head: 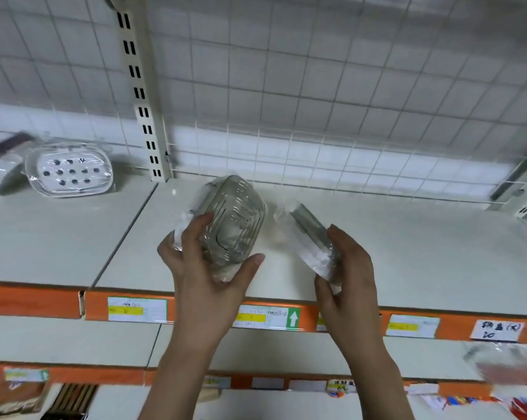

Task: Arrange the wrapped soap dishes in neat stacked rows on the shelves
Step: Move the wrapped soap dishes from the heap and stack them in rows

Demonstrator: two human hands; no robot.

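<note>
The left hand (207, 268) grips a wrapped grey soap dish (232, 219) by its long edges, thumb on the near right side and fingers curled over the left, holding it tilted above the white shelf (407, 253). The right hand (344, 277) grips a second wrapped dish (313, 241) turned edge-on, fingers and thumb clasping its narrow rim. Both dishes are held just beside each other over the middle of the shelf, apparently not yet set down.

Handling, as a judgement: each dish appears to be light, rigid clear plastic, while the loose film wrap looks slippery and may slide, so a hold across the firm rim suits better than a pinch on the wrap.

Count: two grey dishes in hand; one white wrapped dish with dark holes (71, 171) leans against the wire grid back (317, 86) at far left. Several price labels (138, 309) line the orange shelf edge (32, 301).
</note>
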